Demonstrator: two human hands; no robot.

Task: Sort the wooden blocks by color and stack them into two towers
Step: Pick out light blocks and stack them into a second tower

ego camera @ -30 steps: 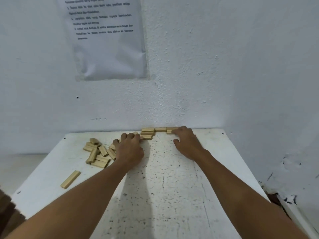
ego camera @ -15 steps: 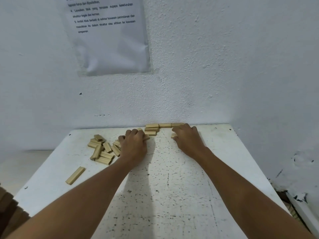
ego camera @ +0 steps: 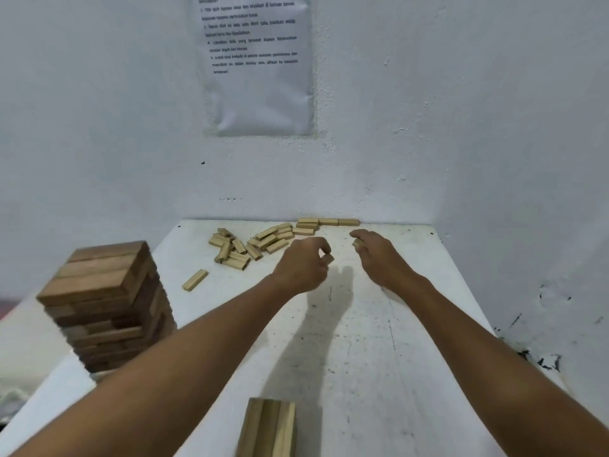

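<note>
Both hands had pulled back from the wall-side row since the earlier frame, each coming away with a pale block, and the view had dropped enough to bring both towers into frame.

Nearest, pale tower (ego camera: 267,428) stood at the bench's front edge, cut off by the frame, top layer of upright-grained blocks showing. Likely the destination for what the hands carried, hence the pull toward the body.

Dark tower (ego camera: 105,305) stood left, on the bench (ego camera: 395,357) edge, many layers, slightly ragged. Looked done or close to it; no dark blocks loose anywhere in view.

Left hand (ego camera: 303,267) hovered mid-bench, fingers (ego camera: 324,250) curled, pinching a small pale block (ego camera: 329,257) at the tips. Right hand (ego camera: 379,255) sat just beside it, fingers curled round another pale block (ego camera: 356,243), only its end showing. Two at once probably to fill a layer faster.

One stray block (ego camera: 195,280) lay alone left of the hands. Beyond it the loose pile (ego camera: 250,244) of pale blocks, jumbled and overlapping, so the unsorted stock was all one colour.

Farthest, a short row of blocks (ego camera: 328,222) lay end to end against the wall, with a couple stacked at its left end. Paper notice (ego camera: 257,64) on the wall above, text too blurred to read.

Judgement: sorting done, pale tower well short of finished.
</note>
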